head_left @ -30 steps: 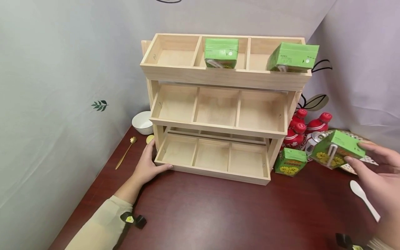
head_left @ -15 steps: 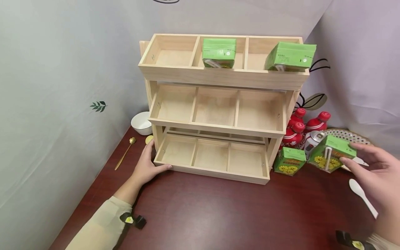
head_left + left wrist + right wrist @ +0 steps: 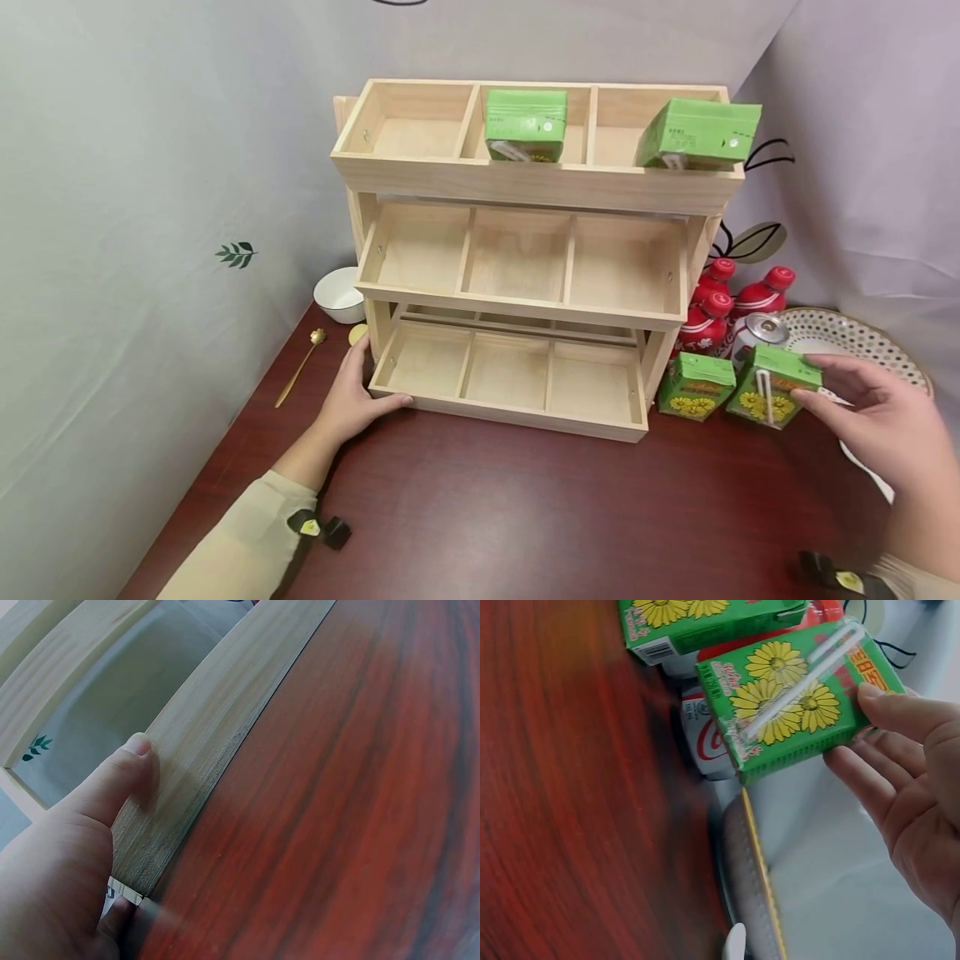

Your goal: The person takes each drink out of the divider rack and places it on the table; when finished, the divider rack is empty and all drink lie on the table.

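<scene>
My right hand [image 3: 885,417] pinches a green drink carton [image 3: 772,387] with yellow flowers and a straw on its front, thumb and fingers at its right edge. In the right wrist view this carton [image 3: 787,697] is tilted. A second green carton [image 3: 696,386] stands on the table just left of it. My left hand [image 3: 356,400] grips the lower left corner of a three-tier wooden shelf [image 3: 510,417]; its thumb [image 3: 135,750] lies along the front board. Two more green cartons, one in the middle [image 3: 527,125] and one at the right [image 3: 699,133], sit in the top tier.
Red-capped bottles [image 3: 705,323] and a can [image 3: 761,329] stand behind the cartons, right of the shelf. A dotted plate [image 3: 892,354] and a white spoon [image 3: 736,942] lie near my right hand. At the left are a white bowl [image 3: 340,296] and a gold spoon [image 3: 300,367].
My right hand has brought its carton left and down, close to the standing carton, uncovering more of the plate. The left hand stays on the shelf corner.
</scene>
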Available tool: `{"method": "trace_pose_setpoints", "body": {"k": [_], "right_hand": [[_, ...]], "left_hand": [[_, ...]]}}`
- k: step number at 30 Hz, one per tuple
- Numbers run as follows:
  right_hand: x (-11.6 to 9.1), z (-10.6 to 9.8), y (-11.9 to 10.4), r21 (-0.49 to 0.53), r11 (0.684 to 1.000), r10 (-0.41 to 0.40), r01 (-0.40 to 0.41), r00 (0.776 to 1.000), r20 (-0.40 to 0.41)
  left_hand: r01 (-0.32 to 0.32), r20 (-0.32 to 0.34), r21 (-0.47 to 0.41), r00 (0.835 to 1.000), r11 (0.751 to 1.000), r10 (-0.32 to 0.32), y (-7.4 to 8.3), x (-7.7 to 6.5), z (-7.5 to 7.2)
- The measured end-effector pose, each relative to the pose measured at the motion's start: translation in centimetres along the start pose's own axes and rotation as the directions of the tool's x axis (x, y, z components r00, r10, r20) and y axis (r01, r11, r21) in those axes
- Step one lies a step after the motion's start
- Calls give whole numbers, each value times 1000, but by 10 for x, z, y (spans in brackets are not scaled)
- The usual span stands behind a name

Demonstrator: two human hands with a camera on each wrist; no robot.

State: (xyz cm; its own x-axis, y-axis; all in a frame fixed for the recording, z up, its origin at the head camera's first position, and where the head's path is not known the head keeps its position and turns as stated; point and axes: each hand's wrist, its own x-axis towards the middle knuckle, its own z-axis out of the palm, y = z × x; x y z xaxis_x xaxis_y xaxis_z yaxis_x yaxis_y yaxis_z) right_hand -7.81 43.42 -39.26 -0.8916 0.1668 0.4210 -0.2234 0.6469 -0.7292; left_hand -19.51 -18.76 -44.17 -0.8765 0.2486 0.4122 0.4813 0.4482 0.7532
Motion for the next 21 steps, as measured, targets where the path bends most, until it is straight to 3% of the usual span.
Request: {"method": "trace_pose_setpoints", "body": {"k": [10,21], "right_hand": [[0,5,10,-45,999,18,-14,997,80],[-1,2,19,6,1000,-1,0,992,127]], "left_hand": [[-10,-4,-2,1000,1000,10,-2,0,1],[-1,-6,17,1000,1000,1,0,0,1]]}}
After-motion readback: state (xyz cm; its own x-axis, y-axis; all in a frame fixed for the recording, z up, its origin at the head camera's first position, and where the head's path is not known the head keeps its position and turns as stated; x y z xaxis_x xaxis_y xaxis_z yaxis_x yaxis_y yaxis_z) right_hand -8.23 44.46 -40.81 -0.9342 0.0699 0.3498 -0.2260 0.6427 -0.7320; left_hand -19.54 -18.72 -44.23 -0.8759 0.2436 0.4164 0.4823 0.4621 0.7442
